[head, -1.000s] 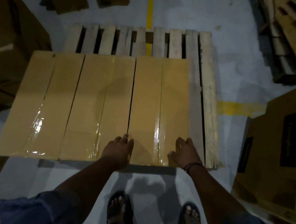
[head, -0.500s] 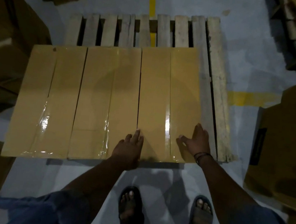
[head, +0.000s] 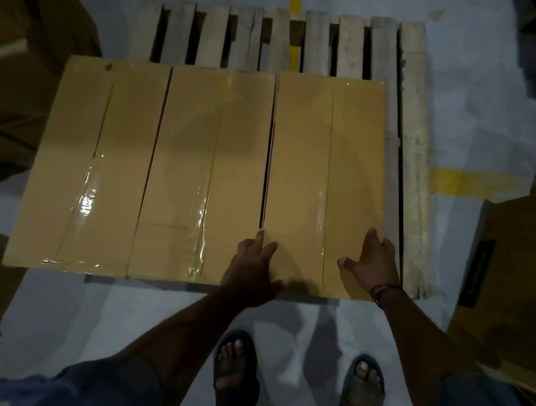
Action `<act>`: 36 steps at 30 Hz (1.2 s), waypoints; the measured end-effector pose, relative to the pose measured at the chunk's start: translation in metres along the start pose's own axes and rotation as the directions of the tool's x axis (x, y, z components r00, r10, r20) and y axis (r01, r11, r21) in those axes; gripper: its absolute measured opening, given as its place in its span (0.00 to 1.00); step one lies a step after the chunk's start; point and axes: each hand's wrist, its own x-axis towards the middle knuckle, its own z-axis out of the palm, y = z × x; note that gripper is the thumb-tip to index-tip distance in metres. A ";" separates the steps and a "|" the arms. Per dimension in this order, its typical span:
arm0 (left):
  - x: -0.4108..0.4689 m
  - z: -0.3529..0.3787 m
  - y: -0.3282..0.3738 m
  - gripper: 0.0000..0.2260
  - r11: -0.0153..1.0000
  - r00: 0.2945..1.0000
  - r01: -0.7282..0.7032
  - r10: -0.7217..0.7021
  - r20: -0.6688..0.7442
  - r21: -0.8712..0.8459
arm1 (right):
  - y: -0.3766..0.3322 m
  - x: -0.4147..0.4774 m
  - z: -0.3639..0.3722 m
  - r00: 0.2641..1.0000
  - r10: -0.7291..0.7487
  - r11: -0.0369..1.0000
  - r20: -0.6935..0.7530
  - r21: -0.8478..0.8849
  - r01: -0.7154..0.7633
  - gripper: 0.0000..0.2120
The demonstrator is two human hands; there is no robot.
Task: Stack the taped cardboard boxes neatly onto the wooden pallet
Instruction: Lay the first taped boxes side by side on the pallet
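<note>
Cardboard box [head: 326, 163]: left hand [head: 251, 268], right hand [head: 375, 264] flat on near corners.

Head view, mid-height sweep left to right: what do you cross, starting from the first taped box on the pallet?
left taped box → middle taped box → right taped box → bare pallet planks → yellow floor stripe → cardboard box with black label
</note>
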 end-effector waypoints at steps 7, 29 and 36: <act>-0.002 -0.003 -0.007 0.40 0.988 1.000 0.016 -0.015 0.012 -0.155 | 0.010 -0.004 -0.001 0.999 -0.050 0.998 0.000 -0.036 0.050 0.54; -0.016 -0.008 -0.004 0.38 0.983 0.985 -0.087 0.060 0.161 0.163 | -0.008 -0.018 -0.011 0.995 -0.063 0.965 0.083 -0.247 0.082 0.53; -0.018 -0.038 0.010 0.37 0.970 0.991 -0.100 0.076 0.114 0.222 | -0.035 -0.046 -0.014 0.994 -0.105 0.952 -0.007 -0.289 0.099 0.41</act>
